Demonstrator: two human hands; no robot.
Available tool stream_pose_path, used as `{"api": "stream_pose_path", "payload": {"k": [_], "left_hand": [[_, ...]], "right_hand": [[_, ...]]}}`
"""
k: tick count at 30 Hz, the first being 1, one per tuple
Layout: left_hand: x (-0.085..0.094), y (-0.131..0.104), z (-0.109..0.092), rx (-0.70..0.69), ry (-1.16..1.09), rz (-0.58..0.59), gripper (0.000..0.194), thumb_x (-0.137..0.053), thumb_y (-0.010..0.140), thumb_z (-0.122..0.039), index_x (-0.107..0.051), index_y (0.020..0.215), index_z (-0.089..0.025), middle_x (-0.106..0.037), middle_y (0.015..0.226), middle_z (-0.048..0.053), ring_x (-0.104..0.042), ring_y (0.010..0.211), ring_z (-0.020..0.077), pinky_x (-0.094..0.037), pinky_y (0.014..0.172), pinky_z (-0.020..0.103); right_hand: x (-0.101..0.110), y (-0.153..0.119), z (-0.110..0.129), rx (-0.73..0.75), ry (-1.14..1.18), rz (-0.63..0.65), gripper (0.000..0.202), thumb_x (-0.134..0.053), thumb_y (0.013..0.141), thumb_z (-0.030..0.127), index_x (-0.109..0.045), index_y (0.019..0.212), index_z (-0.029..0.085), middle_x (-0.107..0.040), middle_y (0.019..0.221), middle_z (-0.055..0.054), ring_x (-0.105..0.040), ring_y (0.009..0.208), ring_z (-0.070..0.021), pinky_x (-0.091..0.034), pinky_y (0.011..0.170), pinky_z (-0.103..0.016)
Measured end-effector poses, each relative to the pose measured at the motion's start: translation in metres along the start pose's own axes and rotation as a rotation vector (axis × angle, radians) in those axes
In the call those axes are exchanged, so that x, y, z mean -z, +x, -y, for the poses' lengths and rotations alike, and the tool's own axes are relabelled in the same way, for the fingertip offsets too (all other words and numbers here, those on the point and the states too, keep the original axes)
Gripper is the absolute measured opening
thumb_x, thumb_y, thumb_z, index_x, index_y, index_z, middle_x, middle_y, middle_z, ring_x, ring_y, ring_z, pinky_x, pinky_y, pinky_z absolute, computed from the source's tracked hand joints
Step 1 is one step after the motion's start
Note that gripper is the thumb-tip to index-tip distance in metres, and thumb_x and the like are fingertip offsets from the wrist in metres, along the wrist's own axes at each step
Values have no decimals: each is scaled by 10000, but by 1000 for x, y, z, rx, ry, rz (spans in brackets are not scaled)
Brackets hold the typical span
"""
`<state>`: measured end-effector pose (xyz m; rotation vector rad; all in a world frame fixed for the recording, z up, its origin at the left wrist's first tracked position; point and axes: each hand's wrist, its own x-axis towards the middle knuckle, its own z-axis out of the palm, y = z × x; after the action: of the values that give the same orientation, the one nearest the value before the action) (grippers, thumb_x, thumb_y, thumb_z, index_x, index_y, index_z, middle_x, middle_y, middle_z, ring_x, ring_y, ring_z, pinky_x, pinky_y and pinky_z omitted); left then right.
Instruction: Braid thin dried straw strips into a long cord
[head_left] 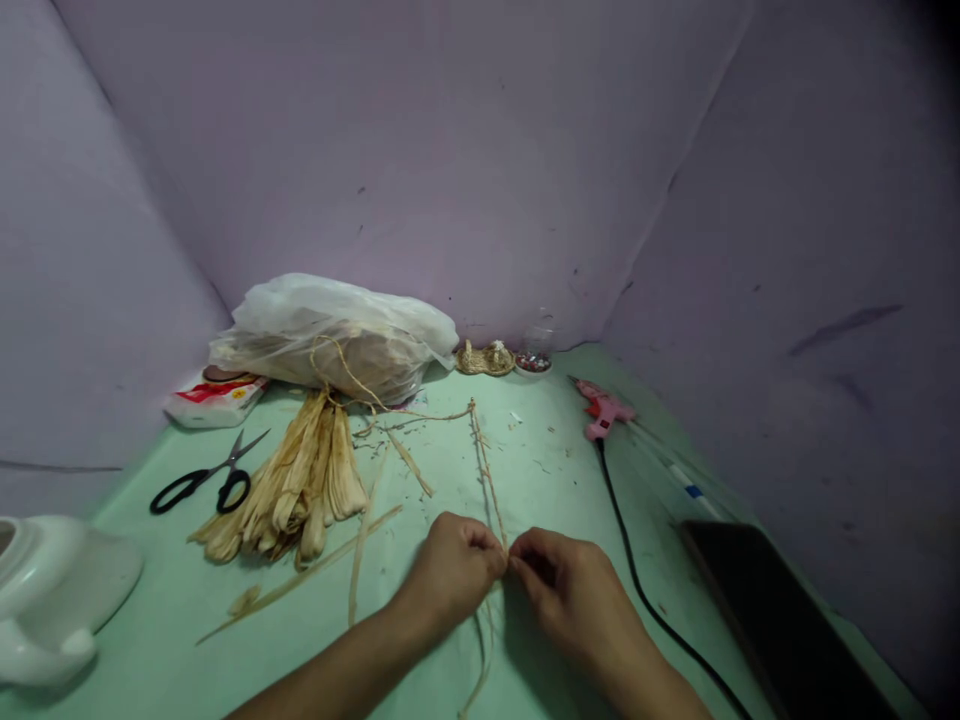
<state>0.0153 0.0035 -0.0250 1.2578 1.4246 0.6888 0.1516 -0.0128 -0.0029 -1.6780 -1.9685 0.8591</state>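
Left hand (pixel 459 562) and right hand (pixel 574 592) are pinched on the twisted cord (pixel 490 485), stretched along the middle of the desk (pixel 551 505). Print on red-and-white pack (pixel 211 402) too blurred to be read.

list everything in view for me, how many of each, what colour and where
cord: one, tan, running from mid-table to the hands
fibre bundle: one, pale tan, left of centre
loose strips: several, pale tan, around the bundle
scissors: one, black-handled, left of bundle
plastic bag: one, whitish, at back
packet: one, white-red, back left
woven piece: one, tan, right of bag
bead dish: one, mixed colours, beside woven piece
glue gun: one, pink, black cable, right
flat device: one, black, front right
white object: one, white, left edge
table: one, pale green, below
walls: three, purple, around
left hand, right hand: two, bare, front centre
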Motion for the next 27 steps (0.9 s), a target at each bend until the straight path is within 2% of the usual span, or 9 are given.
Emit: {"api": "stream_pose_path", "payload": {"k": [3,7,12,18,27], "left_hand": [[-2,-1,-5,15,30,-9,124,-468,547,-155,-588,529,-125,-476,460,-24,-383,482,80,-283,456,190],[-4,-2,-9,13,22,-18,127,-467,536,-146,-588,525,-114,-495,472,-17,-404,493,84,-304,474,194],[-6,-4,-10,80,-87,-8,112,-463,513,-112,-572,489,-112,-438,399,-37,-341,416,61,-258,415,185],[-4,-10,-21,206,-258,13,86,-481,499,-75,-533,446,-120,-347,320,-63,-248,324,36,-154,348,180],[-3,-16,-24,219,-296,-8,63,-488,505,-77,-531,483,-118,-354,317,-68,-223,297,24,-116,323,180]], "right_hand": [[2,0,0,-26,-113,-42,145,-499,697,241,-635,663,206,-632,640,-50,-532,553,-165,-300,509,-256],[2,-2,0,-97,-159,-57,161,-514,691,292,-647,637,219,-652,605,-64,-542,519,-180,-248,474,-265],[-2,-12,4,-29,-259,-76,198,-470,725,248,-656,661,216,-667,602,-68,-578,527,-185,-217,466,-265],[-7,-23,10,57,-414,-114,194,-459,744,191,-638,672,217,-671,626,-31,-594,527,-168,-199,464,-263],[-11,-30,13,125,-516,-106,225,-422,782,182,-643,777,222,-685,710,-34,-605,535,-178,-153,453,-269]]}}
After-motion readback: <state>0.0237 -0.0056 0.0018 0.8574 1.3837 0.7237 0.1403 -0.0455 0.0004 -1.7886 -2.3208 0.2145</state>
